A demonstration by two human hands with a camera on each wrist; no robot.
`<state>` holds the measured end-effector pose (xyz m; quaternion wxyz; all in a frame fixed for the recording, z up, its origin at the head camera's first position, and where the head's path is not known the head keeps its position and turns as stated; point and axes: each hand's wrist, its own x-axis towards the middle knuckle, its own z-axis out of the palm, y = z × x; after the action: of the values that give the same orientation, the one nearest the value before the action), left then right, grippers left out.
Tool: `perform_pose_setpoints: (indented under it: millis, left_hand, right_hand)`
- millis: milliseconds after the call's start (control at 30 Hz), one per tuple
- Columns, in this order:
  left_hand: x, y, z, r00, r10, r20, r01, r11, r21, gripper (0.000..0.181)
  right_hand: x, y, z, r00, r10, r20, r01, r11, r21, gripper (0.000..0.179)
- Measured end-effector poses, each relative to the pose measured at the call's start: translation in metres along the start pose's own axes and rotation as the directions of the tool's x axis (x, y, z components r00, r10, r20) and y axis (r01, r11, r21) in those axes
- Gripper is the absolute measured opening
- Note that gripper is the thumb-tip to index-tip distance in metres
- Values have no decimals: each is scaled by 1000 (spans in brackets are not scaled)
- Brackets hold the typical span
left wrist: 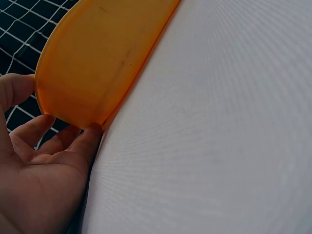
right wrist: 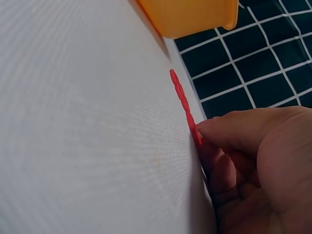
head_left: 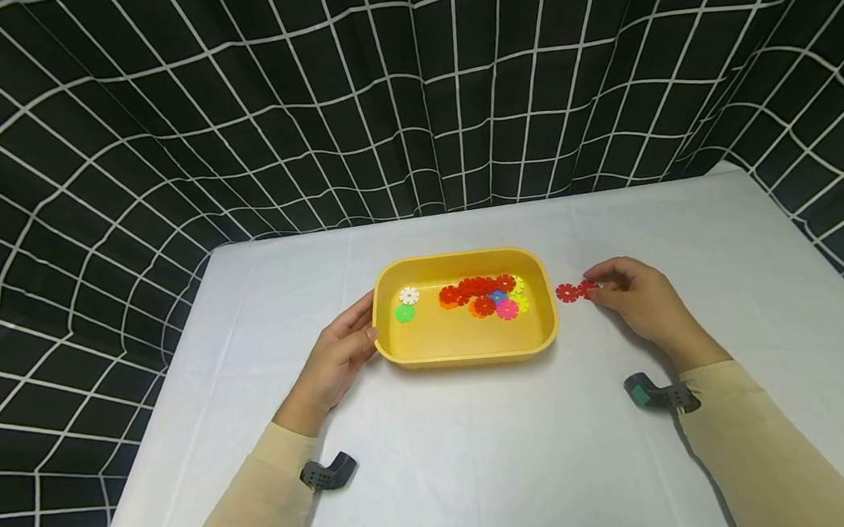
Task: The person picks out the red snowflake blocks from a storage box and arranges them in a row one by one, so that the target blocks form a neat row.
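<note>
A yellow plastic tray (head_left: 452,359) holds several notched plastic discs. My left hand (head_left: 338,353) grips the tray's left end, its thumb and fingertips against the outer wall and rim; the left wrist view shows the hand (left wrist: 44,170) at the tray's end wall (left wrist: 97,63). To the right of the tray, my right hand (head_left: 633,297) pinches two linked red notched discs (head_left: 568,293) between thumb and fingers. In the right wrist view the red discs (right wrist: 182,95) appear edge-on, low over the cloth, one end in the right hand's (right wrist: 263,161) fingertips.
Inside the tray, a heap of red discs (head_left: 477,286) lies with blue, pink, orange and yellow ones. A white disc (head_left: 409,296) and a green disc (head_left: 405,313) sit at its left. White cloth (head_left: 497,453) covers the table. A black gridded curtain (head_left: 374,91) stands behind.
</note>
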<state>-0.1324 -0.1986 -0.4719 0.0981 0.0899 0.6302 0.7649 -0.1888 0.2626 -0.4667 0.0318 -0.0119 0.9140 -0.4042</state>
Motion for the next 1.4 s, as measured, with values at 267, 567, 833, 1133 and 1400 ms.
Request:
perform_pose_setpoints:
  millis: [267,567,833,1133,1400]
  left_hand:
    - [0,0,0,1000,5,4,-5,1000,2,62]
    - [0,0,0,1000,7,0,-7,1000,1,62]
    - [-1,1,0,1000,9,-2,-9,1000,6,62]
    - [-1,2,1,1000,-3,-17,3,1000,1,61]
    - [0,2,2,1000,-15,-21,15,1000,-6,62]
  right_hand:
    - [0,0,-4,1000,-21,23,21,1000,0,29]
    - [0,0,-7,999,-18,31,18,1000,-10,29]
    - [0,-1,-6,999,-5,45,5,1000,-11,30]
    - [-5,-2,-14,999,39,28,-44,985,168,48]
    - [-10,-9,-19,999,51,18,-54,918,393,64]
